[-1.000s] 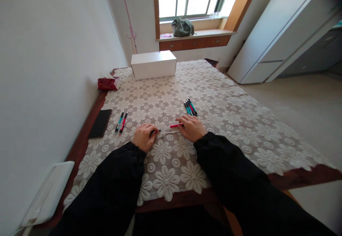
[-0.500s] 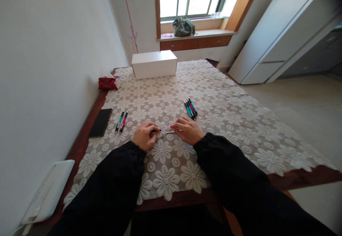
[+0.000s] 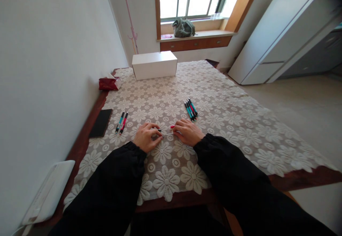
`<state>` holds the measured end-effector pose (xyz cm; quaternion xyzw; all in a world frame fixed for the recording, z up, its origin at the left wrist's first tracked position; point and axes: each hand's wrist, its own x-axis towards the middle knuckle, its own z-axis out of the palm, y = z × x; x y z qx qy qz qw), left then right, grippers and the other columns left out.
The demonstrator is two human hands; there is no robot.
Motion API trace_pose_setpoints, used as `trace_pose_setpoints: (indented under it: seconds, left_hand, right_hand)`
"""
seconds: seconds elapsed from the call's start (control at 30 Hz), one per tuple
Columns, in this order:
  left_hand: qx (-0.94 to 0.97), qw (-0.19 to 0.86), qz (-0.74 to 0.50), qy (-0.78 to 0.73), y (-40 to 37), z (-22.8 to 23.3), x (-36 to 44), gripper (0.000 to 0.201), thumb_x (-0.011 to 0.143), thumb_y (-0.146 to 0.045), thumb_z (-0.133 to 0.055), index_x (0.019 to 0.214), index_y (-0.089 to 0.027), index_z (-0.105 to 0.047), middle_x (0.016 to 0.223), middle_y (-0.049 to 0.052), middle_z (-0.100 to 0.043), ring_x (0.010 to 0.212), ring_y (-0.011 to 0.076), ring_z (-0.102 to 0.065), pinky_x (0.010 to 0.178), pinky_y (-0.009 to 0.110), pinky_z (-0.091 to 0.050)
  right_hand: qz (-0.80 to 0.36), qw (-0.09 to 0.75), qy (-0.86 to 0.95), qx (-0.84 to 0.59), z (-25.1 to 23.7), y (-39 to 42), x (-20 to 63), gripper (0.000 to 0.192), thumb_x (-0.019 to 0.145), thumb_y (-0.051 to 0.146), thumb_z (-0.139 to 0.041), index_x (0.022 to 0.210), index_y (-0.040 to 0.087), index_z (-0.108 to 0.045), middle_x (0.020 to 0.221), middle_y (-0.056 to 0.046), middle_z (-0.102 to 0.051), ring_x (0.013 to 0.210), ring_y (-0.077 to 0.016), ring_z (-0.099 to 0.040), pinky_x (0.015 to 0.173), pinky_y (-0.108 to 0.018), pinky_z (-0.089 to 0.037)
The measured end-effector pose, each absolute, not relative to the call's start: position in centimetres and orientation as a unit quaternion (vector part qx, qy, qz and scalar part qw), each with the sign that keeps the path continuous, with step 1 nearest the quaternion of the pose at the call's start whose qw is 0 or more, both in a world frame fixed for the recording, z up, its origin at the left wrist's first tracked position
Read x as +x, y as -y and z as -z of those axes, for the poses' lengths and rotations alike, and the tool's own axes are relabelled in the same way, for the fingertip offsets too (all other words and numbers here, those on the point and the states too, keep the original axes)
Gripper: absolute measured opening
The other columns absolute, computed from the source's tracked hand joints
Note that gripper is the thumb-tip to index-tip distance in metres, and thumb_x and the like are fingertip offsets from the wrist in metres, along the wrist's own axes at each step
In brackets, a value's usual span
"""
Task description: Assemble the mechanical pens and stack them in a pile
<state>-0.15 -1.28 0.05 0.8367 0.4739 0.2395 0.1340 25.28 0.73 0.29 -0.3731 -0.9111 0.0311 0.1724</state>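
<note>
While the left hand (image 3: pixel 146 136) pinched the black tip (image 3: pixel 159 130) and the right hand's (image 3: pixel 187 132) fingers pinched the red barrel (image 3: pixel 172 126) low over the desk (image 3: pixel 227 122), the thin refill (image 3: pixel 168 134) between them probably needed a straight, slow push to avoid bending.

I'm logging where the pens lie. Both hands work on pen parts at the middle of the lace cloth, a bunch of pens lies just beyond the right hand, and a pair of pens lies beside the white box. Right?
Not quite. The pair of pens lies beside the black notebook, far from the white box, as the head view shows. The rest holds.
</note>
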Motion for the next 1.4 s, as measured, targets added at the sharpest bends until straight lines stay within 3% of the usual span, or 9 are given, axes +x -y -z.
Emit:
trace_pose_setpoints:
  seconds: [0.97,1.4]
  left_hand:
    - [0.843,0.120,-0.280,-0.444,1.18,0.33,-0.23,0.007,0.085,-0.021,-0.076,0.086,-0.028,-0.077,0.106,0.001,-0.071,0.108,0.0260,-0.061,0.098,0.045,-0.048]
    - [0.851,0.128,-0.313,-0.403,1.21,0.13,-0.11,0.003,0.088,-0.023,-0.073,0.087,-0.026,-0.074,0.103,0.002,-0.072,0.102,0.0239,-0.063,0.095,0.043,-0.049]
  right_hand:
    - [-0.064,0.186,0.916,-0.349,-0.21,-0.28,24.74,0.005,0.095,0.019,-0.060,0.092,0.020,-0.064,0.095,-0.006,-0.064,0.092,-0.0231,-0.055,0.083,-0.035,-0.042]
    - [-0.132,0.214,0.912,-0.322,0.06,-0.16,24.46,0.008,0.099,0.020,-0.054,0.095,0.020,-0.062,0.092,-0.006,-0.069,0.087,-0.0208,-0.065,0.083,-0.033,-0.046]
